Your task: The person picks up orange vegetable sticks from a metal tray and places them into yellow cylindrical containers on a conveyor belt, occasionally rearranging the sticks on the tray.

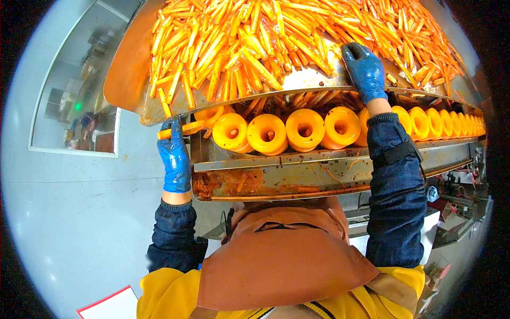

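Head view, fisheye, dark corners. Far left: pale grey floor (pixel 69 212) with a window-like panel (pixel 74 90) showing blurred room contents and one green light; details inside not readable. A white sheet with a red edge (pixel 109 305) is cut off at the bottom border. Left hand (pixel 174 157), blue glove, dark sleeve, sits at the left end of the machine; its fingers are closed around one orange stick (pixel 178 129), held just under the tray's lower left corner. That stick's long axis runs roughly horizontal, one end pointing left and slightly down, the other tucked toward the rollers. Centre: a stainless, orange-stained tray (pixel 127 69) carries a dense heap of orange sticks (pixel 255 37); most lie fanned, long axes running from the far side toward the tray's near lip, a few crosswise. Below the lip, a row of orange rollers (pixel 304 129) with hollow centres extends rightward, shrinking out of focus at the right edge. Beneath them a metal trough (pixel 297 173) holds orange residue; exact contents unclear. A brown apron (pixel 281 255) over yellow clothing fills the lower centre and hides whatever lies below the machine. Right hand (pixel 365 72), blue glove, rests on the heap at the tray's lip, fingers curled down onto the sticks; whether it grips any cannot be told. Far right: cluttered machinery, too dark to identify.
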`<state>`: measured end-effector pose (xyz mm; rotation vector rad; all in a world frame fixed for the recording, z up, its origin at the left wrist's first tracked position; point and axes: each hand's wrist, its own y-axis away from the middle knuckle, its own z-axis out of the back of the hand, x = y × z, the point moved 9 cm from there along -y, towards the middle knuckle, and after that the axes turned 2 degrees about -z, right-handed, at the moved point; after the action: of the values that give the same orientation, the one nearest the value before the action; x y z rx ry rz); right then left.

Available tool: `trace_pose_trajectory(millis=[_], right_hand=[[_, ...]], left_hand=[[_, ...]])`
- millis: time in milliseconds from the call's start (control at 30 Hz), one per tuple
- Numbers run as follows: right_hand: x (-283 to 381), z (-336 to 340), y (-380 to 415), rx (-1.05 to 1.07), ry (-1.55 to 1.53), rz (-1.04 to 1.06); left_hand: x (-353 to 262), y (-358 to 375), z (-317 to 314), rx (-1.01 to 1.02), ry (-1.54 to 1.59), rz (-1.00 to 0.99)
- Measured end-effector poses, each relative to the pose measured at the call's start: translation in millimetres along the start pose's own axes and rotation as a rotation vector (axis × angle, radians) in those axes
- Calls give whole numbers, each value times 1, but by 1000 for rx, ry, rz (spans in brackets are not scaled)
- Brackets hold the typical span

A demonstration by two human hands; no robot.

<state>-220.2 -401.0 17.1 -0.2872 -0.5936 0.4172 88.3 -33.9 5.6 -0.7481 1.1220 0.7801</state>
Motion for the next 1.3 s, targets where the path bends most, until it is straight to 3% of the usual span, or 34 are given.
trace_pose_trajectory(millis=[100,167,300,333,433,467,533,667,733,833,900,967,1000,1100,1233,1300], right_hand=[[2,2,0,-22,0,22],[4,4,1,10,-16,1],[4,3,1,13,-6,-10],[4,3,1,12,-6,-9],[4,3,1,-7,-21,2],[5,4,2,-23,-33,11],[3,2,1,-25,-29,16],[2,3,1,-42,-41,19],[-1,2,-1,-53,-29,27],[2,3,1,-50,-24,31],[4,5,1,-48,-29,19],[4,4,1,-26,-18,22],[2,2,0,-49,-8,50],[1,2,1,-47,-9,26],[3,2,0,1,-14,3],[2,2,2,-23,-45,22]], left_hand=[[17,-13,0,-4,5,-104],[29,-19,-14,135,-23,-129],[13,-12,-31,233,32,-41],[-4,-10,-28,161,-1,82],[-6,-64,6,34,-482,-426],[-8,-81,11,34,-482,-424],[-8,-115,15,-22,-923,-375],[21,-161,-13,162,-929,-290],[1,-148,-57,393,-1044,-199],[6,-149,-72,392,-1108,-66],[28,-171,-52,368,-1108,-190],[25,-162,-36,397,-547,-167],[17,-148,-20,213,-306,33],[22,-122,0,210,309,152],[-25,-36,-22,180,658,99],[7,-15,-23,95,666,197]])
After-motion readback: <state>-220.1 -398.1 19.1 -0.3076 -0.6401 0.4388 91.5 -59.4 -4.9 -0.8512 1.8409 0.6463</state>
